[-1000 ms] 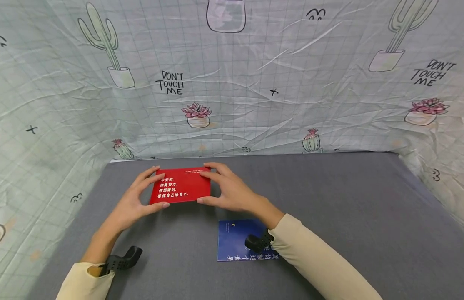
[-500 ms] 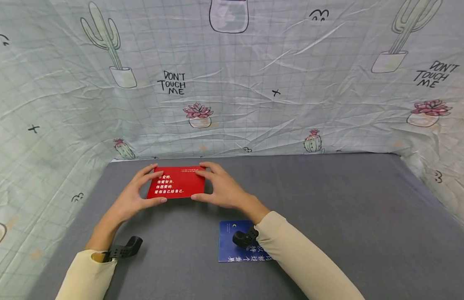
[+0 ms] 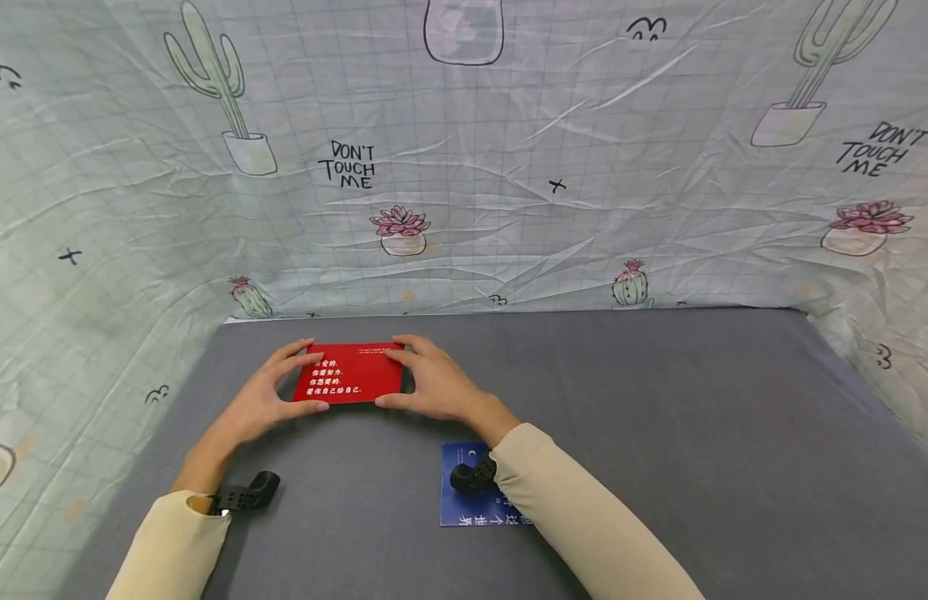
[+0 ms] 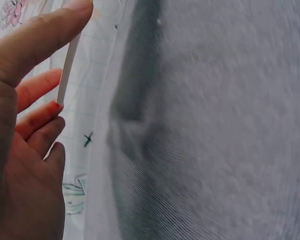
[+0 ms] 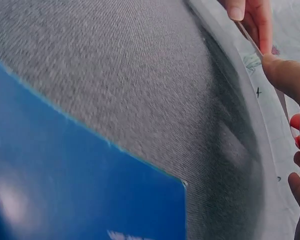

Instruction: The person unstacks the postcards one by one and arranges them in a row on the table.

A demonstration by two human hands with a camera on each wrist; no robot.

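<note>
A thin red booklet (image 3: 353,372) with white Chinese lettering is held between both hands above the far left part of the table. My left hand (image 3: 256,402) pinches its left end, thumb on the near edge and fingers at the far edge. On the opposite end, my right hand (image 3: 443,385) grips it the same way. From the left wrist, the booklet shows as a narrow white edge (image 4: 69,70). A blue booklet (image 3: 455,504) with white characters lies flat on the table, partly hidden under the right forearm and wrist camera.
Grey cloth (image 3: 659,433) covers the table. A wrinkled curtain (image 3: 494,250) printed with cacti hangs behind and at both sides. Black wrist cameras (image 3: 246,493) sit on both wrists.
Both hands have carried the red booklet slightly left, and it now sits lower over the table. The right forearm has shifted left, hiding more of the blue booklet.
</note>
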